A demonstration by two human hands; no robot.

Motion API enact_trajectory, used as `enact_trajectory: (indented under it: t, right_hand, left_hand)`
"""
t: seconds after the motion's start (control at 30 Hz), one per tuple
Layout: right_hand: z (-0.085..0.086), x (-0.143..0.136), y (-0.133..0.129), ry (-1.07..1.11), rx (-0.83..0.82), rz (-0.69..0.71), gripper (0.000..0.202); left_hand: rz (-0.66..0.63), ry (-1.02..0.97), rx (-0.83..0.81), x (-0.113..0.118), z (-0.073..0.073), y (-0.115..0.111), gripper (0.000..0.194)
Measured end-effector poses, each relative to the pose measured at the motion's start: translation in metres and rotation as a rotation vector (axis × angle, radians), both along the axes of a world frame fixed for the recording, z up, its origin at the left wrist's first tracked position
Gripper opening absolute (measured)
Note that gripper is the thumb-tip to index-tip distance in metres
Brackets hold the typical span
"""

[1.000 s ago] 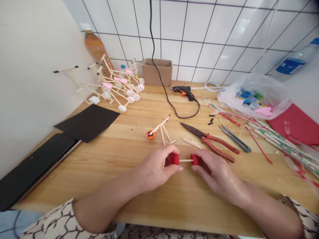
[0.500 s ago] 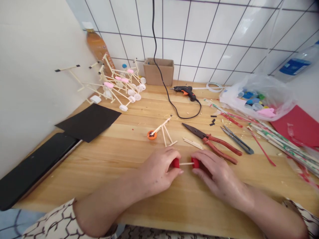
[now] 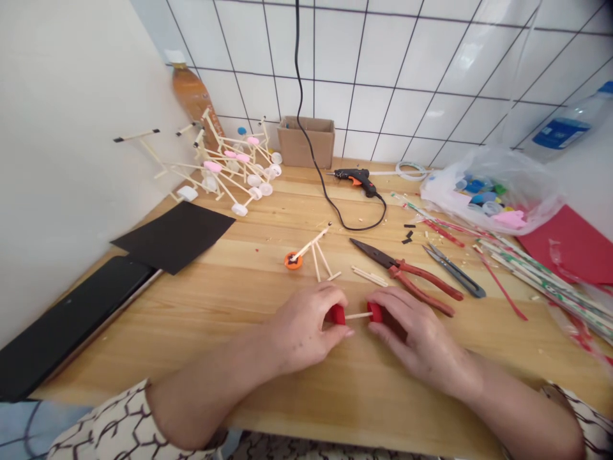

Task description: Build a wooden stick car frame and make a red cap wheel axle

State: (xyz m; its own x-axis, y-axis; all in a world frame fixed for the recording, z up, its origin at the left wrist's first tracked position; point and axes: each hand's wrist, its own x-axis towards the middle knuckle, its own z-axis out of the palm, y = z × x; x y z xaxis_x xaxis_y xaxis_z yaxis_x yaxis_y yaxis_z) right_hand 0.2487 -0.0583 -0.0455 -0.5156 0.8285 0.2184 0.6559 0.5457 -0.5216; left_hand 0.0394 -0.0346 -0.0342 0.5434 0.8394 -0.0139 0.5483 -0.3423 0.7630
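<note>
Head view: the left hand (image 3: pixel 309 329) pinches a red cap (image 3: pixel 340 314), the right hand (image 3: pixel 421 338) pinches a second red cap (image 3: pixel 376 313), and a thin stick (image 3: pixel 358 316) spans the gap between them, before the pliers (image 3: pixel 407 275) on the wooden table (image 3: pixel 359 390). The piece looks light — caps probably stiff and smooth, perhaps slippery, the stick likely easy to snap. Its ends seem the weak spots, so the caps' rims look the best hold — gently, without twisting.

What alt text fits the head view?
Left hand and right hand each hold a round red cap, a thin pale wooden stick between them, over a light wooden table; beyond lie red-handled metal pliers and a black plastic glue gun.
</note>
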Motion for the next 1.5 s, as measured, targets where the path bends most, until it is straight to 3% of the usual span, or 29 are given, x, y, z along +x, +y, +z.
enact_trajectory:
  t: [0.13, 0.3, 0.43, 0.6, 0.9, 1.5]
  right_hand:
    - [0.0, 0.001, 0.0, 0.002, 0.014, 0.002, 0.022]
    - [-0.001, 0.002, 0.0, -0.028, 0.061, 0.003, 0.025]
    - [-0.001, 0.003, 0.0, -0.049, 0.09, 0.005, 0.027]
    - [-0.002, 0.002, 0.001, -0.049, 0.111, 0.007, 0.029]
    - [-0.001, 0.004, -0.001, -0.041, 0.132, 0.018, 0.028]
    - [0.001, 0.003, 0.0, -0.036, 0.109, 0.02, 0.024]
  left_hand:
    - [0.074, -0.065, 0.009, -0.007, 0.011, 0.003, 0.03]
    - [0.37, -0.302, 0.177, -0.023, 0.026, 0.012, 0.01]
    - [0.515, -0.223, 0.349, -0.03, 0.023, 0.023, 0.009]
    - [0.487, -0.009, 0.511, -0.033, 0.008, 0.036, 0.012]
    - [0.479, 0.223, 0.421, -0.03, 0.002, 0.05, 0.021]
    - [0.464, 0.231, 0.432, -0.028, 0.0, 0.053, 0.012]
